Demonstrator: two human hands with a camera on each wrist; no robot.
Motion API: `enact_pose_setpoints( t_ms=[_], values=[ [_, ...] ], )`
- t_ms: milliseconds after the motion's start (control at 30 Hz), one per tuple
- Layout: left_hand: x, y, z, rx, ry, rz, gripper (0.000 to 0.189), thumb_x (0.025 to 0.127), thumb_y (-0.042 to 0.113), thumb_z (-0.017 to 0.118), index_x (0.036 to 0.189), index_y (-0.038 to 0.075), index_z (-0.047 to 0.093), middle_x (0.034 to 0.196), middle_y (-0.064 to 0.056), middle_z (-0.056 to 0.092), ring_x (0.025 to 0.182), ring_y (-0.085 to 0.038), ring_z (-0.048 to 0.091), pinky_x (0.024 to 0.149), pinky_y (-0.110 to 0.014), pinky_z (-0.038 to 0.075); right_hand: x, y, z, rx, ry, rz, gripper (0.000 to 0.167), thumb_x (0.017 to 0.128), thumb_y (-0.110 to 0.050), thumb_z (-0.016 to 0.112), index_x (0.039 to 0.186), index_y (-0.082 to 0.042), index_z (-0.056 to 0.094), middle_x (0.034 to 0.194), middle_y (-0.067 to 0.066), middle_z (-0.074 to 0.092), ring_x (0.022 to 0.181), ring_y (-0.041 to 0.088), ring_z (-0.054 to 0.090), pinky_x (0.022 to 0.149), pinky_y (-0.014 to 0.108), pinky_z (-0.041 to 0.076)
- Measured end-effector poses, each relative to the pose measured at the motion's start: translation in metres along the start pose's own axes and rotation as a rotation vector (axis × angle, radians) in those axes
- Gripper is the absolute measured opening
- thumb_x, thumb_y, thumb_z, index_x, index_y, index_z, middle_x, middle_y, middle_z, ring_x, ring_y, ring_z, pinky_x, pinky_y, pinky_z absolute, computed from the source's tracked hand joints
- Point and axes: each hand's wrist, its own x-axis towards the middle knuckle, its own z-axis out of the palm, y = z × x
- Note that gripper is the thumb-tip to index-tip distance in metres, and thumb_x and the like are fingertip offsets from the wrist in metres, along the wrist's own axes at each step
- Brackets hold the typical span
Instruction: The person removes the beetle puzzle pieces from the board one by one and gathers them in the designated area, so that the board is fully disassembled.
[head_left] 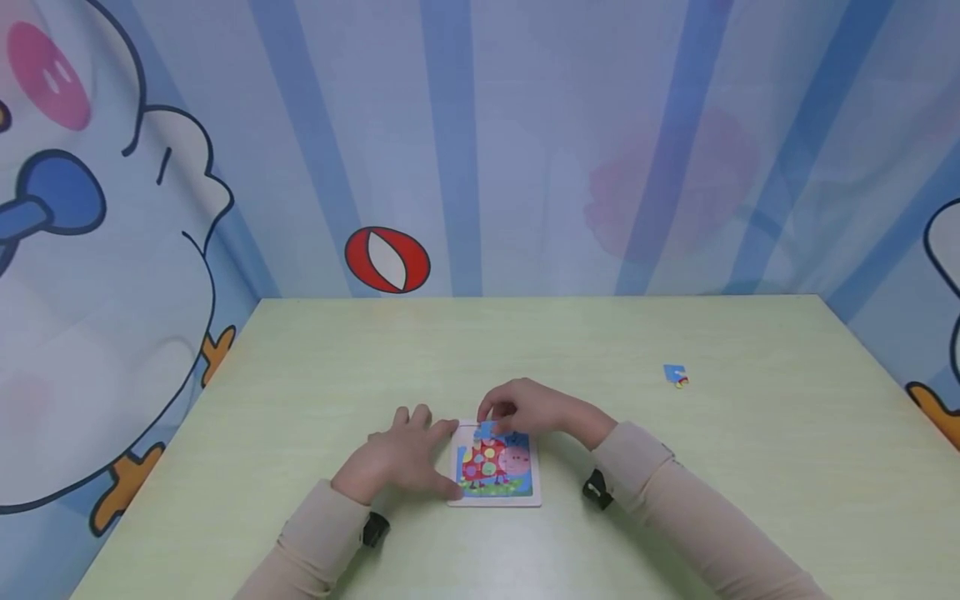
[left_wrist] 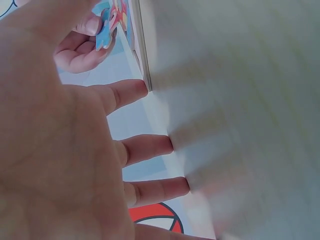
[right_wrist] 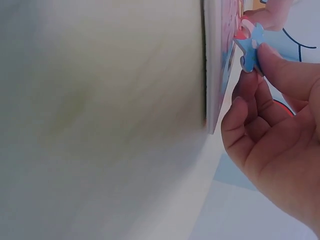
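Note:
A small jigsaw puzzle board (head_left: 498, 502) with a pale rim lies on the table, its picture showing a pink pig in a spotted red dress. At the board's far edge my right hand (head_left: 528, 407) pinches a puzzle piece (right_wrist: 254, 46), mostly blue with some red, between thumb and fingers. In the right wrist view the piece is tilted over the picture. My left hand (head_left: 401, 458) has its fingers spread at the board's left side, thumb at the near left corner and index fingertip at the far left corner. Its other fingertips rest on the table.
Another puzzle piece (head_left: 673, 372), blue with a bit of red and yellow, lies at the back right of the pale green table (head_left: 337, 350). A blue striped cloth (head_left: 510, 150) with cartoon figures stands behind the table and along its sides.

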Motion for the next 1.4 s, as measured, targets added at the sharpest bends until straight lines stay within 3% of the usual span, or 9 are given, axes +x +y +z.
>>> enact_pose_setpoints(
  t_ms=[667,933,1400],
  values=[
    [-0.001,0.002,-0.001,-0.005,0.002,-0.001,0.091,0.068,0.056,0.079,0.144,0.019,0.044,0.117,-0.009,0.043,0.105,-0.028,0.036,0.074,-0.057,0.047,-0.008,0.006,-0.008,0.014,0.037,-0.004,0.014,0.092,-0.006,0.062,0.102,-0.016,0.068,0.086,-0.001,0.057,0.080,0.015,0.051,0.073,0.027,0.045],
    [-0.002,0.002,-0.002,-0.010,0.008,-0.001,0.092,0.068,0.054,0.080,0.144,0.017,0.045,0.119,-0.010,0.043,0.106,-0.029,0.035,0.074,-0.060,0.046,-0.033,0.025,-0.033,0.018,0.099,-0.018,0.015,0.093,-0.005,0.060,0.104,-0.011,0.068,0.085,0.000,0.059,0.077,0.015,0.050,0.067,0.028,0.044],
    [-0.001,0.001,0.000,-0.042,0.013,0.001,0.092,0.067,0.053,0.081,0.144,0.018,0.045,0.120,-0.009,0.043,0.107,-0.028,0.034,0.073,-0.056,0.046,-0.093,0.070,-0.091,0.001,0.222,0.064,0.023,0.096,-0.004,0.055,0.116,0.002,0.063,0.099,0.008,0.064,0.084,0.020,0.056,0.076,0.036,0.048]
  ],
)
